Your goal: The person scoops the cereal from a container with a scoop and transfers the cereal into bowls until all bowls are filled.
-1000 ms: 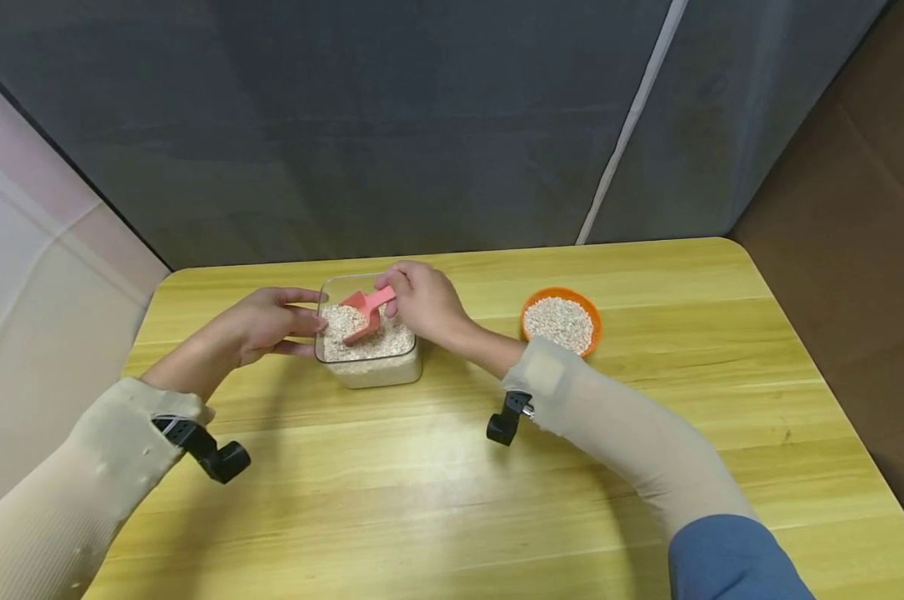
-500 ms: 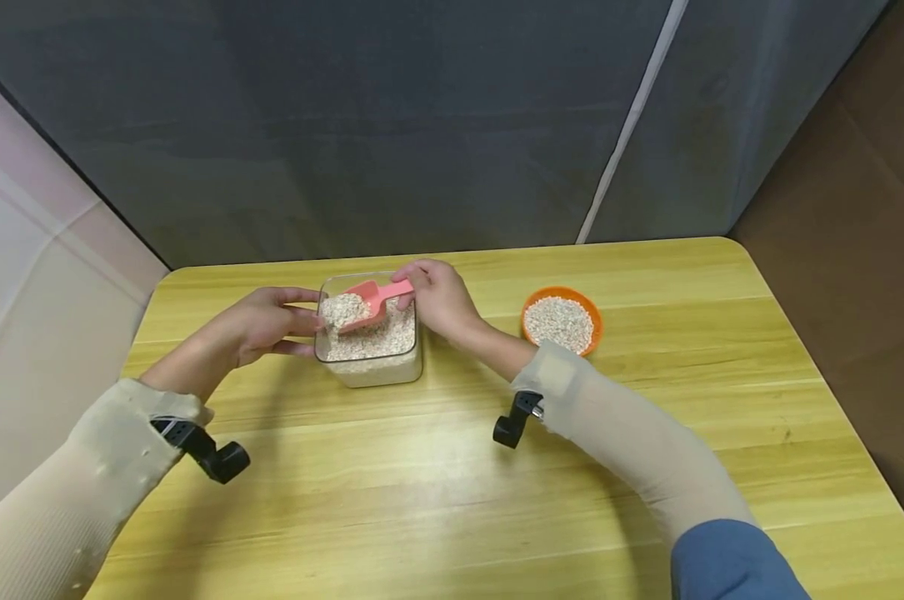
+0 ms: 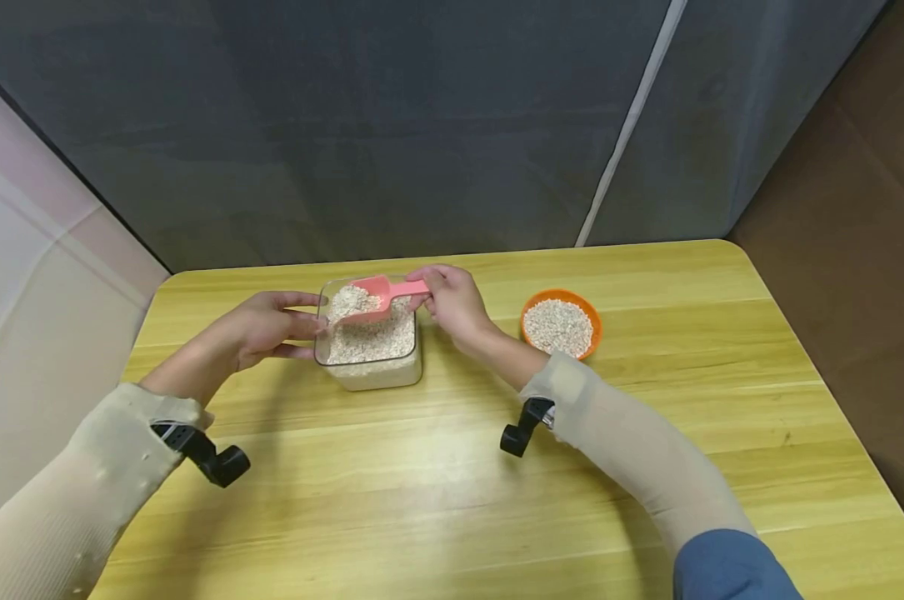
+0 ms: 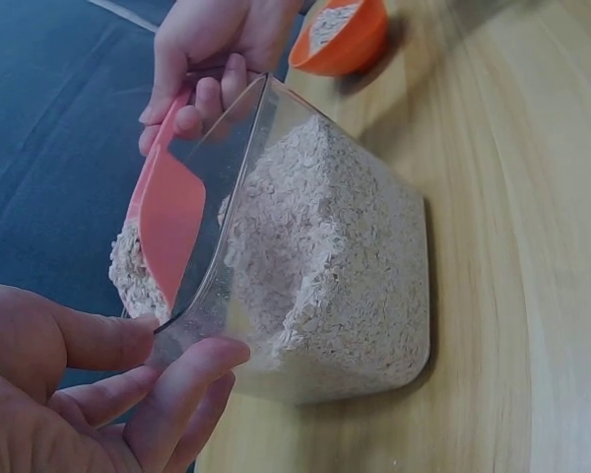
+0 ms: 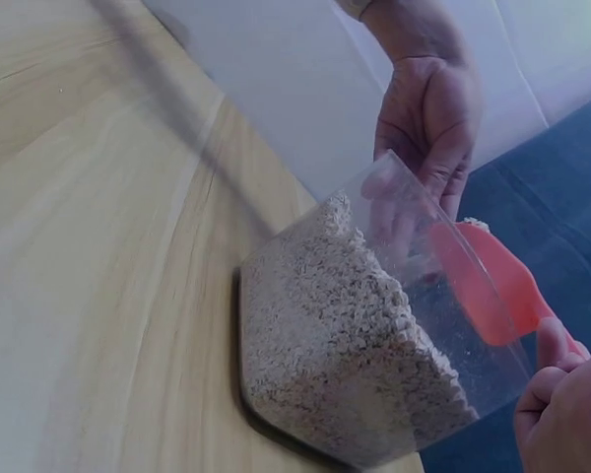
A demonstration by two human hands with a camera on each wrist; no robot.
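Note:
A clear square container of oat-like grain stands on the yellow wooden table. My left hand holds its left wall, thumb and fingers on the rim. My right hand pinches the handle of a pink scoop. The scoop is heaped with grain and raised just above the container's back rim.
An orange bowl holding the same grain sits to the right of the container. A dark curtain hangs behind the table. Black wrist cameras hang under both forearms.
My right hand has lifted the scoop out of the grain, loaded, up and slightly to the right. The left hand and the container have stayed put.

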